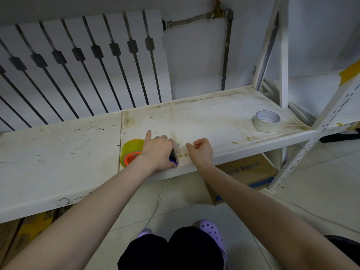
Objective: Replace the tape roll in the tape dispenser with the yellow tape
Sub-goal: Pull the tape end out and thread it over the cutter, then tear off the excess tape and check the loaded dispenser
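Near edge of shelf (58, 172): both hands at work over the front lip, centre of view. Left hand (158, 151) wrapped over a dark object with a blue part showing under the palm (173, 157), judged to be the dispenser; index finger stuck out straight toward the far side, other fingers curled down on it. Most of the dispenser is hidden by the hand, so whether a roll sits in it cannot be told. Right hand (200, 150) just right of it, clenched into a fist, thumb against index as if pinching something thin; nothing visible between the fingers, so what it holds, if anything, cannot be told

Yellow tape (131, 151) stands on edge just left of the left wrist, touching or nearly so, orange core facing near. Judged light and rigid as a ring, smooth glossy sides, free to roll on its rim. Best taken by pinching across the width or hooking fingers through the core; avoid the sticky free end, not seen from here

Farther right, well apart from the hands: white tape (266, 120) lying flat near the shelf's right post, possibly the removed roll, unconfirmed

Judgement: swap not done, yellow tape untouched
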The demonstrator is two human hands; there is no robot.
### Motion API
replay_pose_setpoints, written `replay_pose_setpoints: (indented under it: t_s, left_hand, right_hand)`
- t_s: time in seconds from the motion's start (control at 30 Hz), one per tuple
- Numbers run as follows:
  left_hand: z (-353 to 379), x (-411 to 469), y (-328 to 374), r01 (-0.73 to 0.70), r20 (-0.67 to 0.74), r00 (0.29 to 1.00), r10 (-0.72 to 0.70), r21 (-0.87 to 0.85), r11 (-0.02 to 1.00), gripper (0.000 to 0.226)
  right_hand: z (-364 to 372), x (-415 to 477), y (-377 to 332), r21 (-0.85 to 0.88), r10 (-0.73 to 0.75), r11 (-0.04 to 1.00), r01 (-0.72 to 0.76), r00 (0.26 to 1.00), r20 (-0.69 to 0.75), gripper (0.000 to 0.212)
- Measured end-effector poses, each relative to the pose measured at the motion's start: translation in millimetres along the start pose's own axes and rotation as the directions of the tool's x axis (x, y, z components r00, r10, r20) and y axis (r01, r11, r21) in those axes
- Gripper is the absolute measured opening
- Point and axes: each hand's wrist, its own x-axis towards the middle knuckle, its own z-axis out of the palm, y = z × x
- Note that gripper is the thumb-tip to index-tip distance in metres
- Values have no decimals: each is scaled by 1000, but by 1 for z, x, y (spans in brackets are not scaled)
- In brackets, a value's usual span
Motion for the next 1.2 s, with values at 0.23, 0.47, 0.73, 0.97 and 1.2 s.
replay_pose_setpoints:
  t_s: [0.23, 0.47, 0.73, 0.97, 1.2]
  left_hand:
    - [4, 17, 7, 10, 49, 999, -11, 12, 1000, 50]
    - [2, 11, 3, -5, -6, 1000, 5, 5, 1000, 52]
    - [-8, -1, -9, 62, -152, 983, -107, -276, 959, 62]
    - [-18, -12, -15, 50, -274, 932, -236, -549, 834, 69]
    - [-14, -24, -8, -31, -389, 870, -303, -657, 753, 69]
  right_hand:
    - [-6, 2, -5, 9, 5, 1000, -6, 999, 44, 27]
    - [-15, -5, -12, -19, -163, 986, 165, 985, 61, 26]
    - [-24, -12, -39, 14, -307, 952, 307, 952, 5, 26]
    - [-34, -16, -66, -49, -410, 911, 411, 912, 19, 25]
    - [-39, -29, -92, -121, -575, 809, 576, 817, 47, 24]
